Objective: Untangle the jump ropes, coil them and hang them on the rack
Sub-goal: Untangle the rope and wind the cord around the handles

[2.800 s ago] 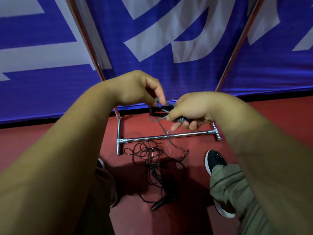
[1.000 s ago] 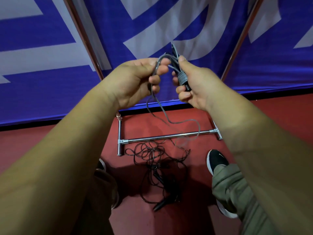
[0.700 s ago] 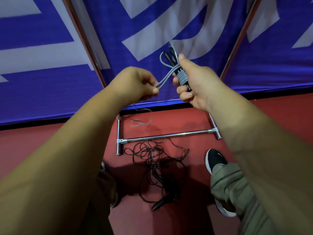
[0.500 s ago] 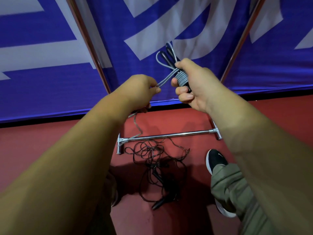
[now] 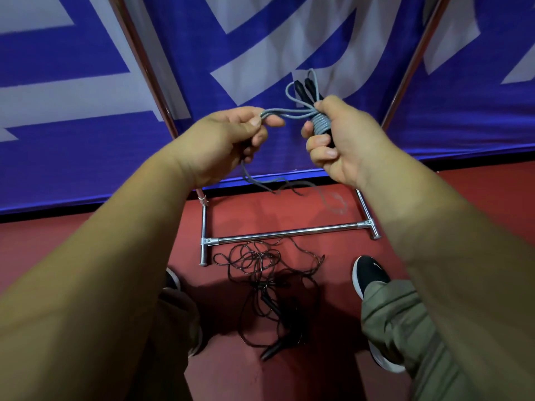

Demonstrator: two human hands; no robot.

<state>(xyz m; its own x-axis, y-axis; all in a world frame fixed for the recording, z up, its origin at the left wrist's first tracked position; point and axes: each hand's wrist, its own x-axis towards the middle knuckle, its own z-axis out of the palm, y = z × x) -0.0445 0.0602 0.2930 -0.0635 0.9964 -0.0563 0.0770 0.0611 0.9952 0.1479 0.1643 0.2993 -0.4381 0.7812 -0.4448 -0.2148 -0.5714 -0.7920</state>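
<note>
Right hand [image 5: 344,140]: fist clenched round the grey rope [image 5: 320,123], raised to chest height, thumb on top. The wraps sit tight against the fingers. The black handles [image 5: 304,85] and two short loops stick out above the fist. Likely reason for the grip: the fist acts as the fixed core, so the turns stay stacked while more cord goes on.

Left hand [image 5: 228,140]: thumb and forefinger pinch the free strands level with the bundle, other fingers curled under. The cord runs nearly straight between the hands, so tension looks deliberate, feeding the next turn. The loose tail drops below the left palm and trails toward the floor [image 5: 58,256]; its end is blurred.

Both forearms reach forward and converge, elbows out of view.

Below, between the feet: the black rope [image 5: 269,285], a loose tangle on the floor, untouched, just in front of the base bar of the rack [image 5: 289,233]. One shoe [image 5: 372,273] stands to its right. The rack's uprights rise against a blue and white banner [image 5: 188,39]. No rope hangs on the visible part.
</note>
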